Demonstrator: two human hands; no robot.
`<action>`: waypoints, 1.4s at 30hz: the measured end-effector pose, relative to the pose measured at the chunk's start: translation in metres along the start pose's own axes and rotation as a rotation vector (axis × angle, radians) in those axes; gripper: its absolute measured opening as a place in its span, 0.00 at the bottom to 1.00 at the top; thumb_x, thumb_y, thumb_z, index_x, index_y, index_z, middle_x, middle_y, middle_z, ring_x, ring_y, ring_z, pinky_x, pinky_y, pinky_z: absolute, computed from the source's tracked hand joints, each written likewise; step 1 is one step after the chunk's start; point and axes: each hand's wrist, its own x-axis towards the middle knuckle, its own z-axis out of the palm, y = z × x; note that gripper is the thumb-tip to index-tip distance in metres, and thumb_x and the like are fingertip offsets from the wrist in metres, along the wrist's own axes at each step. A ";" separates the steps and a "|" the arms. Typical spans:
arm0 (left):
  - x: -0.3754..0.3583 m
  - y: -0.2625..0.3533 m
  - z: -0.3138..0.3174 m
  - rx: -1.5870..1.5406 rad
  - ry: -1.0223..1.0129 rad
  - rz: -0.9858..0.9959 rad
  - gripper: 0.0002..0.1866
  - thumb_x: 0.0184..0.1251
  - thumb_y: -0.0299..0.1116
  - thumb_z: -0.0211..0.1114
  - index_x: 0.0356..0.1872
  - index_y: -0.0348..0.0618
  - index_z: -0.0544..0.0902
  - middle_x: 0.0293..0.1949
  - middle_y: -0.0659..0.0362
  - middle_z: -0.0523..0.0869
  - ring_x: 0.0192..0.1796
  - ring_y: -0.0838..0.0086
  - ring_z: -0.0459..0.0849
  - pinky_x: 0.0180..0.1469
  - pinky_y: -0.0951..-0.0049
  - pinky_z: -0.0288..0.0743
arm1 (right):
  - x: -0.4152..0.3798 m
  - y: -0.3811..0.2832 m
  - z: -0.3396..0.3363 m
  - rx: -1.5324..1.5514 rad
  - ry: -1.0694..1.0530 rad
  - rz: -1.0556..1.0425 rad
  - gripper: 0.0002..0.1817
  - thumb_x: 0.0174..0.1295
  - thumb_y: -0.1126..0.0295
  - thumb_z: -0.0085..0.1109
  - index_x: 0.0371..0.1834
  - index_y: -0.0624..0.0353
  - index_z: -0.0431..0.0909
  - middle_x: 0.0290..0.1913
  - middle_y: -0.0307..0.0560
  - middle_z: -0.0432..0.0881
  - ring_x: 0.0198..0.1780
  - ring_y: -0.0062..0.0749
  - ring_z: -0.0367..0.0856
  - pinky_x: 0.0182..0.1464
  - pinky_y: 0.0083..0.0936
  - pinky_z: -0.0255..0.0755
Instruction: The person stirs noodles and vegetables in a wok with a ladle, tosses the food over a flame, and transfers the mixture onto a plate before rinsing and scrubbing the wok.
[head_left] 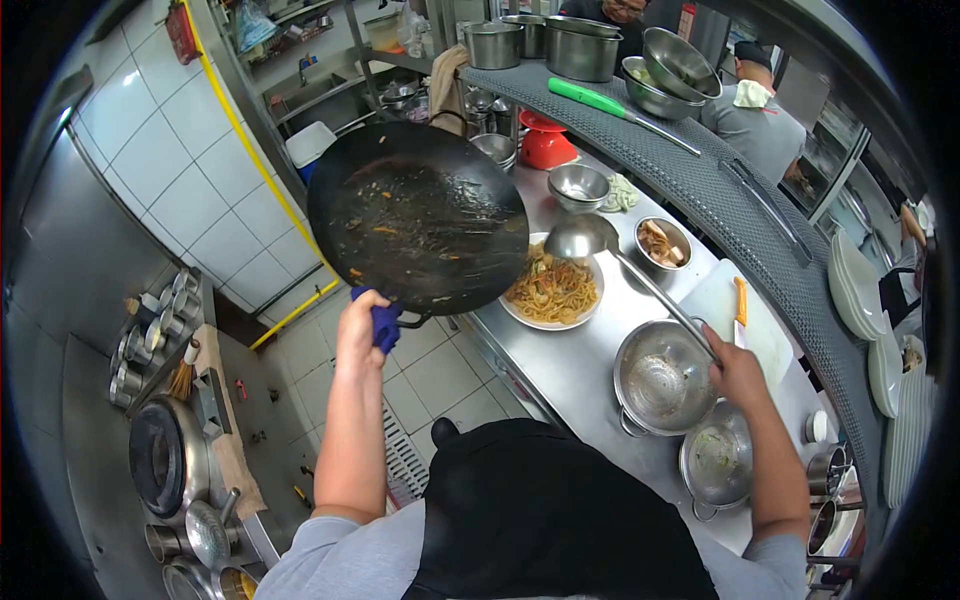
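My left hand [366, 322] grips one handle of a large black wok [430, 220] through a blue cloth [387, 322]. The wok is tilted, with oily scraps of food stuck to its inside, and its edge overlaps a white plate [597, 303] of noodles [556, 290] on the steel counter. In my right hand [737, 367] is the long handle of a ladle [580, 238], its bowl held just over the plate's far right edge. Below the ladle handle sits a metal colander-like bowl [660, 378] with a ring handle; a second metal bowl [716, 455] stands nearer me.
A knife with an orange handle [741, 300] lies on a white cutting board [770, 335]. Behind it runs a raised grey shelf [730, 175] holding pots, bowls and green-handled tongs [590, 97]. A burner [157, 450] stands at the left. Two other people are beyond the shelf.
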 end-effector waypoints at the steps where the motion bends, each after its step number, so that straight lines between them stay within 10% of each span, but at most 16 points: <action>1: -0.009 0.006 -0.002 -0.025 0.062 -0.023 0.13 0.46 0.31 0.62 0.35 0.39 0.76 0.27 0.58 0.80 0.22 0.72 0.77 0.19 0.74 0.69 | -0.002 -0.013 0.000 -0.001 0.000 0.005 0.37 0.48 0.76 0.56 0.67 0.47 0.66 0.31 0.54 0.80 0.31 0.47 0.81 0.38 0.39 0.75; 6: -0.033 0.021 -0.054 -0.198 0.014 -0.154 0.11 0.46 0.31 0.61 0.33 0.42 0.74 0.24 0.56 0.80 0.16 0.71 0.75 0.13 0.75 0.66 | 0.003 -0.083 0.012 0.481 0.072 0.027 0.26 0.50 0.75 0.57 0.57 0.55 0.73 0.27 0.53 0.76 0.26 0.38 0.77 0.33 0.30 0.72; 12: -0.094 0.024 -0.102 -0.363 -0.001 -0.142 0.15 0.47 0.30 0.59 0.40 0.40 0.74 0.30 0.55 0.82 0.22 0.70 0.79 0.12 0.77 0.67 | 0.045 -0.198 0.068 0.848 -0.217 -0.207 0.15 0.58 0.65 0.59 0.46 0.59 0.74 0.30 0.57 0.79 0.30 0.51 0.80 0.34 0.40 0.72; 24: -0.148 -0.018 -0.247 -0.358 0.495 -0.100 0.14 0.48 0.34 0.58 0.38 0.44 0.75 0.28 0.58 0.81 0.19 0.73 0.76 0.12 0.80 0.65 | 0.113 -0.311 0.188 0.709 -0.490 -0.479 0.17 0.58 0.56 0.59 0.29 0.61 0.74 0.24 0.56 0.78 0.28 0.51 0.78 0.34 0.40 0.71; 33: -0.155 0.010 -0.366 -0.530 0.880 0.155 0.07 0.48 0.34 0.60 0.28 0.47 0.75 0.23 0.61 0.80 0.14 0.74 0.73 0.12 0.82 0.61 | 0.156 -0.353 0.216 0.830 -0.693 -0.344 0.18 0.59 0.56 0.60 0.26 0.62 0.72 0.18 0.43 0.73 0.20 0.30 0.76 0.25 0.32 0.68; 39: -0.144 0.016 -0.562 -0.559 0.780 0.311 0.10 0.52 0.36 0.63 0.32 0.43 0.75 0.23 0.59 0.78 0.20 0.72 0.76 0.16 0.79 0.62 | 0.186 -0.408 0.215 0.985 -0.921 -0.040 0.16 0.60 0.60 0.59 0.26 0.62 0.71 0.12 0.41 0.69 0.10 0.27 0.68 0.13 0.27 0.62; 42: -0.123 0.053 -0.569 -0.679 1.117 0.409 0.10 0.55 0.37 0.61 0.33 0.44 0.75 0.23 0.59 0.78 0.23 0.70 0.77 0.17 0.78 0.64 | 0.201 -0.439 0.209 0.977 -0.947 0.000 0.15 0.61 0.62 0.59 0.26 0.61 0.69 0.12 0.39 0.68 0.10 0.25 0.68 0.13 0.26 0.61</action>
